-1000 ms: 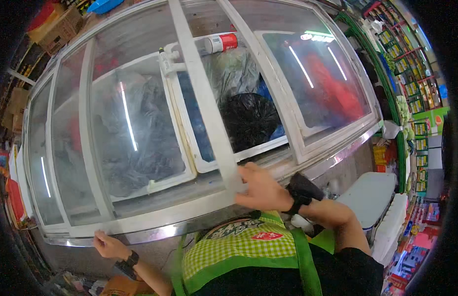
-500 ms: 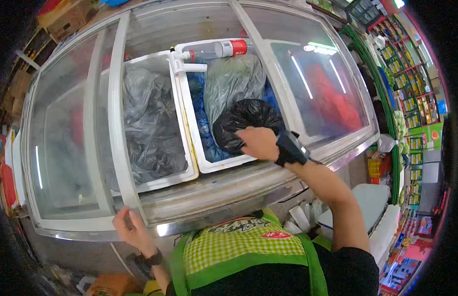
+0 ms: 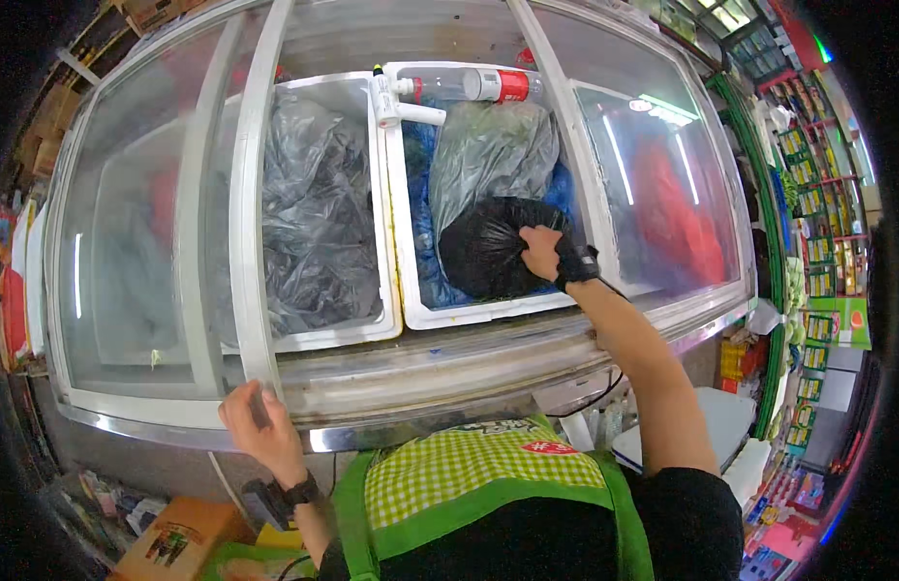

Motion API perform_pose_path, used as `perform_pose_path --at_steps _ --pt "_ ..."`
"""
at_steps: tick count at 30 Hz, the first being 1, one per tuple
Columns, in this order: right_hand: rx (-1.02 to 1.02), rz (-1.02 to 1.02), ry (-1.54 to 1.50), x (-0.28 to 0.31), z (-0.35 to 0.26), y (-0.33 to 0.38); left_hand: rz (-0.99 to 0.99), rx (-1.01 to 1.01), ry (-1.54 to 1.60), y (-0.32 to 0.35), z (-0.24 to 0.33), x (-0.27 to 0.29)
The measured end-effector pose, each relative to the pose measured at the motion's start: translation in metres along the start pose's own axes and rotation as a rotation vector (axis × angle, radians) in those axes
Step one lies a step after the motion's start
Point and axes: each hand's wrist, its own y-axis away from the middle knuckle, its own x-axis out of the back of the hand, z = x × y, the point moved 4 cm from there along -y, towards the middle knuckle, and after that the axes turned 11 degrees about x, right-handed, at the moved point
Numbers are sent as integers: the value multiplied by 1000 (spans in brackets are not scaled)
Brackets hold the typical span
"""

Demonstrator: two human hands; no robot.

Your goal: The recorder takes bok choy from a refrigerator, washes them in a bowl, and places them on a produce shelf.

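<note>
Chest freezer [image 3: 449,368] with sliding glass lids, middle section slid open. Right hand [image 3: 541,254] down inside the opening, fingers closed, pinching the bunched top of a black bag [image 3: 483,257]. Black bag sits in the right white bin [image 3: 488,312], near its front wall, leaning on a grey bag [image 3: 488,155] behind it; blue plastic [image 3: 425,232] underneath and to the left of both. Black wristband [image 3: 575,263] on the right wrist, forearm crossing the freezer's front rim.

Left hand [image 3: 260,426] on the front edge of the freezer at the foot of the white lid frame [image 3: 251,213], fingers curled over the frame end, gripping it. Watch [image 3: 299,492] on the left wrist.

Left white bin [image 3: 381,194] beside the right one, walls touching, holds a big crumpled grey sack [image 3: 319,218]. A clear bottle with red label [image 3: 478,85] lies on its side across the back rims of the bins, next to a white pipe piece [image 3: 406,105].

Right glass lid [image 3: 662,184] shut, something red under it, just beside the right hand; its frame edge runs close to the wrist. Left glass lid [image 3: 130,223] frosted, contents blurred. Person in green checked apron [image 3: 478,470] pressed against the freezer front. Cardboard box [image 3: 173,547] on the floor lower left, shop shelves [image 3: 817,194] far right
</note>
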Motion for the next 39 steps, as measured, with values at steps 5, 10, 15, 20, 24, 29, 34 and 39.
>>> perform_pose_path --at_steps 5,10,15,20,24,29,34,39 --pt "2 465 -320 131 -57 -1 2 23 -12 0 -3 -2" --pt "8 557 -422 230 -63 15 54 -58 -7 -1 1 -2" --pt "-227 577 -712 289 -21 59 -7 30 -14 1 -3 -2" --pt "-434 560 -522 337 72 111 19 38 28 0 -2 -1" --pt "-441 582 -23 312 159 118 19 -29 -56 -1 4 0" --pt "-719 136 430 278 211 104 2 32 -42 -2 6 0" --pt "-216 366 439 337 146 -6 15 1 -134 -4 10 -2" --pt "108 335 6 280 47 -208 -26 59 -157 -3 8 -5"
